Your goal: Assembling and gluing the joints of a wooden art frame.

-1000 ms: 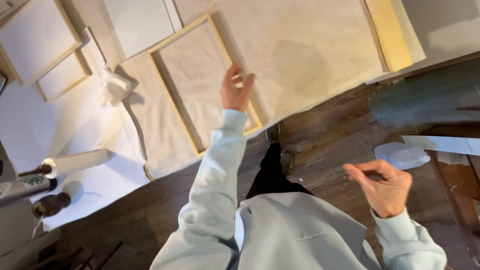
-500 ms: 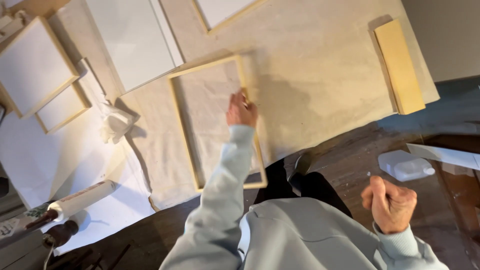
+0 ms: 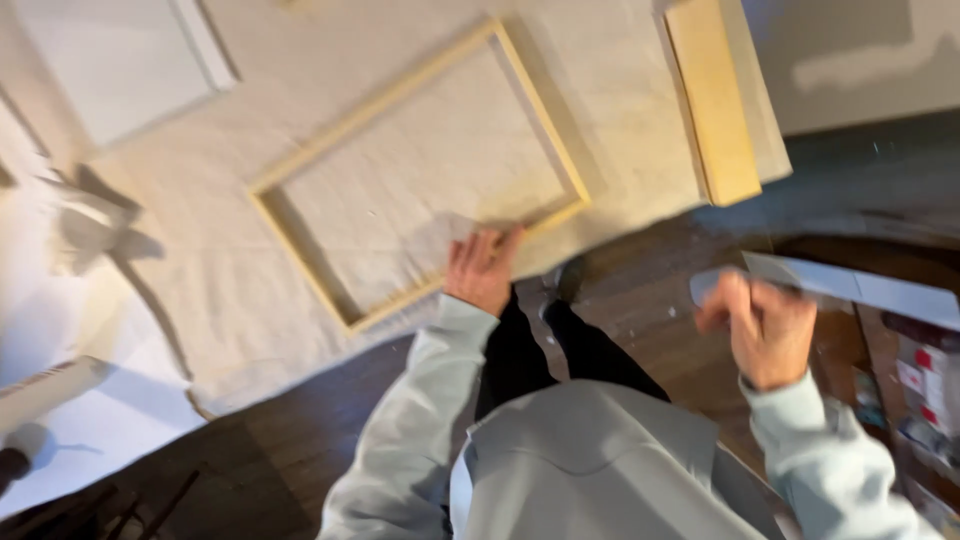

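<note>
A pale wooden stretcher frame [image 3: 372, 105] lies tilted on beige cloth [image 3: 610, 110] spread over the floor. My left hand [image 3: 485, 270] rests flat on the frame's near bar, fingers together and pointing into the frame. My right hand [image 3: 765, 330] is raised at the right over the dark wooden floor [image 3: 300, 440], its fingers curled. Motion blur hides whether anything is in it. My grey sleeves and dark trousers [image 3: 570, 350] fill the lower middle.
A yellowish wooden plank [image 3: 715, 100] lies on the cloth at the upper right. A white canvas panel [image 3: 110, 60] sits at the upper left and a white roll [image 3: 45, 390] at the lower left. A white sheet [image 3: 870, 290] and some boxes [image 3: 925, 390] are at the right.
The view has swung closer to the frame. My left hand slid from the frame's far side down to its near bar. My right hand rose and moved left.
</note>
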